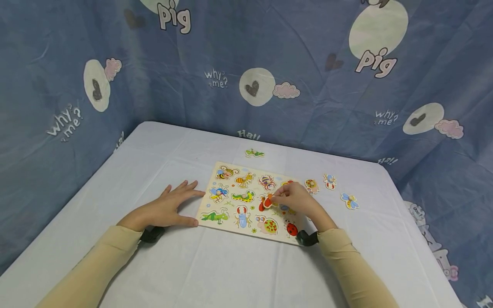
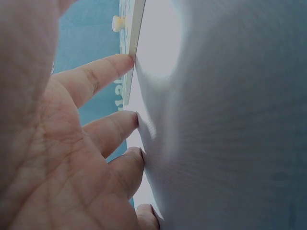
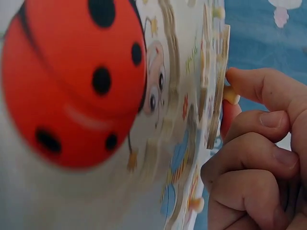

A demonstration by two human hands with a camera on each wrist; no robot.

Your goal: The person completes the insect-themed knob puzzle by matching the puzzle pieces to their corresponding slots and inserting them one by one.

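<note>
A wooden insect puzzle board (image 1: 227, 205) lies on the white table. My left hand (image 1: 171, 206) rests spread at the board's left side, thumb and index finger touching its edge; in the left wrist view its fingertips (image 2: 125, 61) meet the edge and the cloth. My right hand (image 1: 296, 199) pinches a red puzzle piece (image 1: 267, 202) over a red picture in the middle row. Seen edge-on in the right wrist view, the piece stands off the board, with thumb and index finger around its small wooden knob (image 3: 231, 95). The hand hides part of the board's right side.
Beyond the board lies a green grasshopper piece (image 1: 254, 153). To its right are a snail piece (image 1: 311, 185), a beetle piece (image 1: 329, 182) and a bee piece (image 1: 349, 200). A ladybug picture (image 1: 291, 229) fills the board's near right corner. Blue printed curtain (image 1: 215, 111) hangs behind the table.
</note>
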